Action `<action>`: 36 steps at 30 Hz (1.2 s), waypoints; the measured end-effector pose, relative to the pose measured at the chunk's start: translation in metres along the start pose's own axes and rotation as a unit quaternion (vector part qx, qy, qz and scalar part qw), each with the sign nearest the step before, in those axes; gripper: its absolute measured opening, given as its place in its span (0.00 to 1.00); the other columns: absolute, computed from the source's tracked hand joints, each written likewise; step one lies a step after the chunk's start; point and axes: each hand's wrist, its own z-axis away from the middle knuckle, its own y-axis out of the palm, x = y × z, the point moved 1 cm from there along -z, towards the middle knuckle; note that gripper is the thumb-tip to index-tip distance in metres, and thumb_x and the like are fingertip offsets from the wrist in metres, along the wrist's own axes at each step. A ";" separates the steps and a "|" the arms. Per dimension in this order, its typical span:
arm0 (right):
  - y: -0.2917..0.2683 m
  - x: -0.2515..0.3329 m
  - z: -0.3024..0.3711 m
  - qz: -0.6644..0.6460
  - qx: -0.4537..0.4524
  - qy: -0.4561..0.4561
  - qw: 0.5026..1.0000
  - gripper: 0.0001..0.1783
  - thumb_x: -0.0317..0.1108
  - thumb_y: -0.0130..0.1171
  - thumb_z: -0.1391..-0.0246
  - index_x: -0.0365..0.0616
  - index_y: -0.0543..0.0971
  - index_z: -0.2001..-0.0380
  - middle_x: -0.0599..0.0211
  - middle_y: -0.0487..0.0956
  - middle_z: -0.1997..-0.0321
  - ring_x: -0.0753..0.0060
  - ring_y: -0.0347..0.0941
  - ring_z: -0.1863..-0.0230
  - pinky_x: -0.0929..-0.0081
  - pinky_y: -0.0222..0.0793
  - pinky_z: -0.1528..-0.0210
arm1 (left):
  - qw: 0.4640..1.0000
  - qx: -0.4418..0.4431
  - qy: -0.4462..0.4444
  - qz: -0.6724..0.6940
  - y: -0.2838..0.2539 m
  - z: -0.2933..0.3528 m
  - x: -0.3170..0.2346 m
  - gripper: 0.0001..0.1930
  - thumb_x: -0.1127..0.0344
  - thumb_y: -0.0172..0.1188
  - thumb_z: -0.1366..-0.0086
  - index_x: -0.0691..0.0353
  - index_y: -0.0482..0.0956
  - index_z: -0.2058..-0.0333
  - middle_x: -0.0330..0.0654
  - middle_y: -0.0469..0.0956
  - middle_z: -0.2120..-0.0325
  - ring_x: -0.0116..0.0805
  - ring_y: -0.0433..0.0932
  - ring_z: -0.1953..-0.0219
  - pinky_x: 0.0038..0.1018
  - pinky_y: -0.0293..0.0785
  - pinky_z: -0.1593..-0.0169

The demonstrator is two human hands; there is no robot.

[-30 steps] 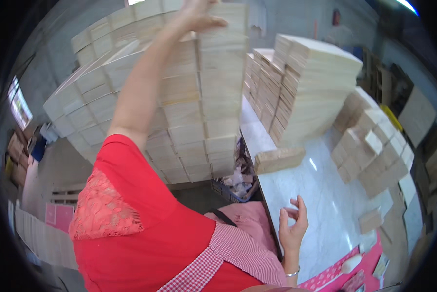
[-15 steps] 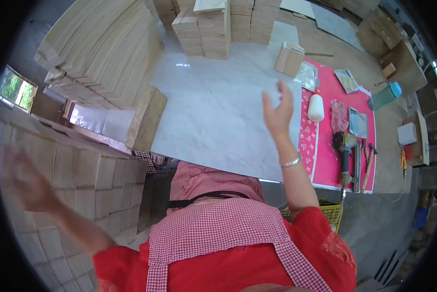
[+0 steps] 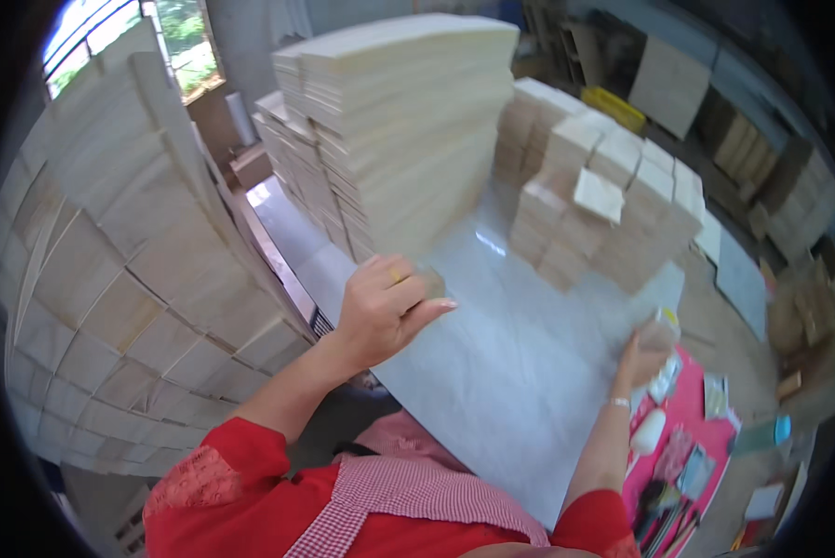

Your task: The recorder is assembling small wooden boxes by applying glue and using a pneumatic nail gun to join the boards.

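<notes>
My left hand (image 3: pixel 377 312) is closed, its curled fingers round a small brownish wooden piece (image 3: pixel 433 282) that pokes out past them. Most of that piece is hidden by the hand. It is in front of the near end of a tall stack of thin pale wooden boards (image 3: pixel 417 130). At the right edge of the pale marble-patterned tabletop (image 3: pixel 492 400), my right hand (image 3: pixel 642 361) grips a pale, blocky thing with a yellowish top (image 3: pixel 659 330). Blur hides its exact kind.
Shorter stacks of wooden blocks (image 3: pixel 613 177) stand at the back, a loose square piece (image 3: pixel 599 195) on them. A wall of stacked boards (image 3: pixel 138 307) rises at left. On the pink cloth (image 3: pixel 692 400) at right lie a white bottle (image 3: pixel 648 432) and tools (image 3: pixel 664 507).
My view has swung left. Both hands were open and raised; now the left is closed on a wooden piece and the right grips the pale blocky thing by the pink cloth.
</notes>
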 end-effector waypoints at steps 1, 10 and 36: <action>-0.002 -0.001 0.000 -0.002 -0.014 0.012 1.000 0.55 0.56 0.73 0.65 0.35 0.63 0.38 0.46 0.70 0.39 0.45 0.66 0.39 0.57 0.61 0.36 | 0.999 0.015 0.033 -0.020 -0.006 -0.016 0.002 0.13 0.66 0.68 0.45 0.61 0.70 0.78 0.44 0.68 0.81 0.47 0.70 0.75 0.37 0.64 0.70; -0.056 -0.016 -0.006 -0.020 -0.090 -0.012 0.996 0.55 0.50 0.74 0.61 0.32 0.59 0.36 0.44 0.68 0.38 0.45 0.64 0.37 0.55 0.59 0.35 | 0.922 0.090 -0.133 -0.353 -0.073 -0.263 0.069 0.42 0.29 0.62 0.50 0.66 0.80 0.53 0.54 0.78 0.55 0.48 0.77 0.51 0.38 0.71 0.47; -0.231 -0.065 0.156 -0.306 0.235 -0.034 0.922 0.52 0.34 0.73 0.53 0.36 0.52 0.32 0.50 0.65 0.36 0.60 0.65 0.37 0.65 0.64 0.39 | 0.903 0.387 0.186 0.026 0.060 -0.023 0.036 0.42 0.53 0.71 0.61 0.63 0.71 0.44 0.52 0.73 0.50 0.50 0.72 0.47 0.44 0.58 0.36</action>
